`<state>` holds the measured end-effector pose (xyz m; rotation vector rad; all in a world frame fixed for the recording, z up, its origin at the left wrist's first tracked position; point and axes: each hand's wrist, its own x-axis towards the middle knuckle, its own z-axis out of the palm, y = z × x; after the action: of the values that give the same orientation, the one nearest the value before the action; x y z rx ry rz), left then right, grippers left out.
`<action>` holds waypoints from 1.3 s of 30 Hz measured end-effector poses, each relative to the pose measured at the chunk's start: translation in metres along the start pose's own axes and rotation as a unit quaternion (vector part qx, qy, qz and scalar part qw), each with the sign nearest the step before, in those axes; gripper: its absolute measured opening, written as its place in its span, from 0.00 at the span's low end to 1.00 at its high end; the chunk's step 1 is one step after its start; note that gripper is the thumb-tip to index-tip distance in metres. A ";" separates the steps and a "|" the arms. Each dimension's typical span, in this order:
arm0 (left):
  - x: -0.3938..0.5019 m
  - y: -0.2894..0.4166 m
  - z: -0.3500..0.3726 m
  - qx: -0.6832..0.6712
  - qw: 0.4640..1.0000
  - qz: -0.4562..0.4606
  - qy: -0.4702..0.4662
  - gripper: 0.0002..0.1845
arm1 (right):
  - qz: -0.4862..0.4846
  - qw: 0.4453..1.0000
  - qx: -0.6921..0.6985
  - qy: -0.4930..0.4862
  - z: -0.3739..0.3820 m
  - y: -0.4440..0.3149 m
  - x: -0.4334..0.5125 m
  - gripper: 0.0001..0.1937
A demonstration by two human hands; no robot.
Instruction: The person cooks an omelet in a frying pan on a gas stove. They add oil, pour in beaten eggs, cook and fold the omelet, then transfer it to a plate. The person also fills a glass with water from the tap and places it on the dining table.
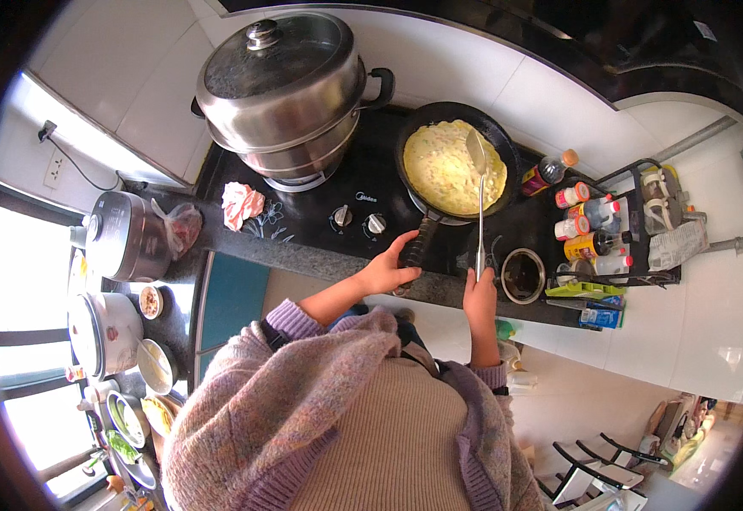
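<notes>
A black frying pan (pixel 513 144) stands on the right burner of a black gas cooktop (pixel 307 214). Inside it lies a round yellow egg pancake (pixel 438 166) flecked with small bits. My left hand (pixel 385 271) grips the pan's dark ribbed handle (pixel 417 243), which points towards me. My right hand (pixel 481 297) is closed around the lower end of a long metal ladle (pixel 481 230). The ladle's bowl rests on or just over the right part of the pancake; which of the two I cannot tell.
A tall steel steamer pot (pixel 282 108) with a glass lid covers the left burner. A crumpled pink cloth (pixel 242 205) lies before it. Right of the pan are a sauce bottle (pixel 547 174), a bowl of dark liquid (pixel 523 276) and a condiment rack (pixel 652 279). Rice cookers (pixel 132 236) stand left.
</notes>
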<state>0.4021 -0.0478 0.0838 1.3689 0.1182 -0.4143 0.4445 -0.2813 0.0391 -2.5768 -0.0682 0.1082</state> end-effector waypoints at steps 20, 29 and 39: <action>-0.005 0.011 0.004 -0.020 1.000 -0.011 -0.004 0.39 | 0.035 0.999 0.036 0.002 0.007 -0.002 0.001 0.16; -0.005 0.011 0.004 -0.025 1.000 -0.009 -0.004 0.39 | 0.008 1.000 0.014 0.004 0.007 -0.001 0.001 0.17; -0.005 0.010 0.004 -0.035 0.999 -0.010 -0.006 0.39 | 0.006 1.000 0.014 0.001 0.006 -0.001 0.001 0.16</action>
<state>0.4006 -0.0497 0.0955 1.2962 0.1357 -0.4305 0.4448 -0.2772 0.0341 -2.5497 -0.0501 0.1115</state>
